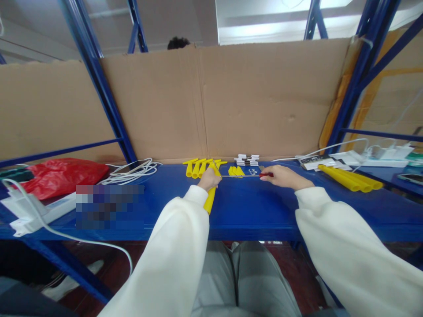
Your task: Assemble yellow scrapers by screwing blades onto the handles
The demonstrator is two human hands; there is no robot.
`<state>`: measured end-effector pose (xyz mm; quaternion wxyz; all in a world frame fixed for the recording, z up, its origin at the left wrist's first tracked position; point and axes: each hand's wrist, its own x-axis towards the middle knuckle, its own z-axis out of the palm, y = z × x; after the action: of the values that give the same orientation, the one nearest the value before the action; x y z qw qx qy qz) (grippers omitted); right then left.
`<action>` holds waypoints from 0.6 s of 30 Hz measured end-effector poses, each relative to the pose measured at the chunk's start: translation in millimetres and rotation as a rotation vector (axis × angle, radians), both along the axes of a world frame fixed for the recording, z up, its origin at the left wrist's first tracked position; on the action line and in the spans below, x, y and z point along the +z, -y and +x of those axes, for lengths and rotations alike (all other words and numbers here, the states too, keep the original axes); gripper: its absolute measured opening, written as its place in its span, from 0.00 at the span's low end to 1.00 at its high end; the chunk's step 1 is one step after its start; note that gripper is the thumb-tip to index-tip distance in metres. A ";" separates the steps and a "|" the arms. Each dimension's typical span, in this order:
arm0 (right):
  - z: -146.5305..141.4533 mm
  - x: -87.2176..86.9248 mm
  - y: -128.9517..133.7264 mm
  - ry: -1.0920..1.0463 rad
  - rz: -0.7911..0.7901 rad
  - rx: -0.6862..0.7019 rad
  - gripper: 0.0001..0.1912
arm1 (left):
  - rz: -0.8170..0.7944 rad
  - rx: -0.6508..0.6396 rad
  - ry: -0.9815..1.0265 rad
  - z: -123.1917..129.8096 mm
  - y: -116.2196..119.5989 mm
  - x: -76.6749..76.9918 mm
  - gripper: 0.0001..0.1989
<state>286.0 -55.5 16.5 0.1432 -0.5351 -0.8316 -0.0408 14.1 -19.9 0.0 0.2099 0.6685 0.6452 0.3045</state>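
Note:
My left hand (208, 178) is closed around a yellow tapered tube (209, 205), whose wide end points toward me and which has a thin crosspiece at its far end. In my right hand (284, 176) is the red handle of a screwdriver (265, 175). Its long thin shaft runs left to the tube beside my left fingers; the exact contact of the tip is too small to make out. Just beyond my left hand stand several yellow T-shaped tubes (194, 170) in a row. Between my hands lie small yellow pieces (235, 171) and scattered tiny whitish parts (253, 172).
Black-and-white strips (246, 159) are stacked at the back. Yellow tubes (350, 178) lie at right near a white power strip (385, 157). At left are a red plastic bag (66, 176) and coiled white cable (137, 171). Cardboard (257, 97) walls the blue table's (251, 207) far edge.

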 end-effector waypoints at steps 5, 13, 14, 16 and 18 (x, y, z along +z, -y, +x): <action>-3.1 -3.1 3.4 -0.043 0.006 -0.049 0.09 | 0.004 0.003 0.016 -1.4 0.8 0.4 0.08; -3.1 0.7 3.1 -0.074 -0.006 0.005 0.09 | -0.022 0.033 0.021 -0.8 2.7 3.4 0.09; -2.6 1.2 2.8 -0.084 -0.030 0.028 0.12 | -0.017 0.029 0.031 -1.1 1.7 2.5 0.09; -2.1 1.0 2.1 -0.106 -0.075 0.057 0.15 | -0.004 0.015 0.053 -1.6 0.3 1.1 0.09; -2.4 -1.0 1.4 -0.145 -0.106 0.066 0.15 | -0.001 0.012 0.068 -1.6 0.5 1.2 0.09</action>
<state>283.6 -56.8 15.4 0.1754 -0.5157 -0.8373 0.0470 12.5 -20.3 1.1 0.2301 0.6538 0.6418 0.3282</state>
